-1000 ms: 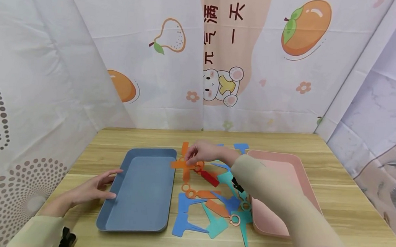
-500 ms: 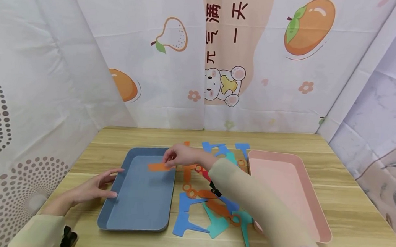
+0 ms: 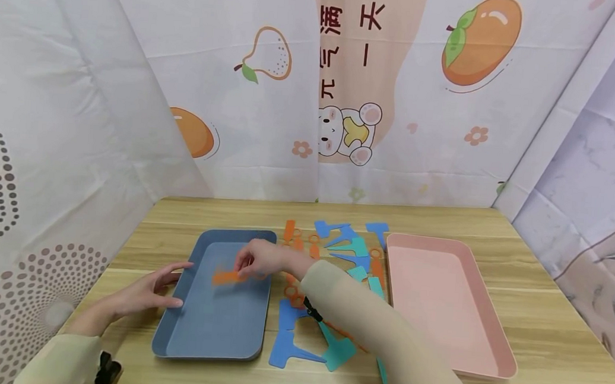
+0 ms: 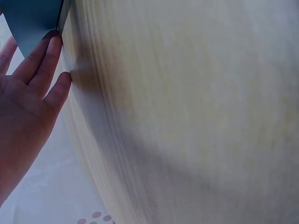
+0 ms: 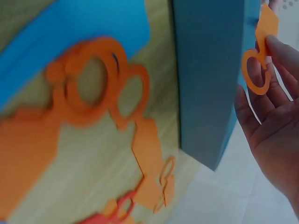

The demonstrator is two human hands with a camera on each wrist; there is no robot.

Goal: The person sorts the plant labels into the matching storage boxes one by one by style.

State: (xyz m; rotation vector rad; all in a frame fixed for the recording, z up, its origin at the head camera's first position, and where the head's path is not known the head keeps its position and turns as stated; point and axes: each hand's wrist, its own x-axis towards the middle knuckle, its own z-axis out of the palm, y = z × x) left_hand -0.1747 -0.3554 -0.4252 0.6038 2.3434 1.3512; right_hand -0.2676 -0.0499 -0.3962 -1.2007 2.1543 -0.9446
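Observation:
My right hand (image 3: 260, 257) pinches an orange plastic plant tag (image 3: 226, 278) with a flat blade and a ring at one end. It hangs over the blue tray (image 3: 214, 328), its blade pointing left and slightly blurred. In the right wrist view, thumb and fingers hold the tag (image 5: 267, 25) just above its open ring. At the tray's left rim rests my left hand (image 3: 145, 292), fingers fairly straight against the wall. The left wrist view shows those fingers touching the tray's outer side (image 4: 35, 21).
Right of the blue tray lie loose tags: orange ring tags (image 3: 290, 231), blue T-shaped tags (image 3: 287, 351) and teal T-shaped tags (image 3: 338, 353). My right forearm covers part of them. A pink tray (image 3: 446, 309) stands at the right. A printed curtain (image 3: 270, 112) hangs behind.
My right hand has carried the orange plant tag leftward from the pile of tags, over the blue tray's right rim, and a little nearer. The left hand stays at the rim.

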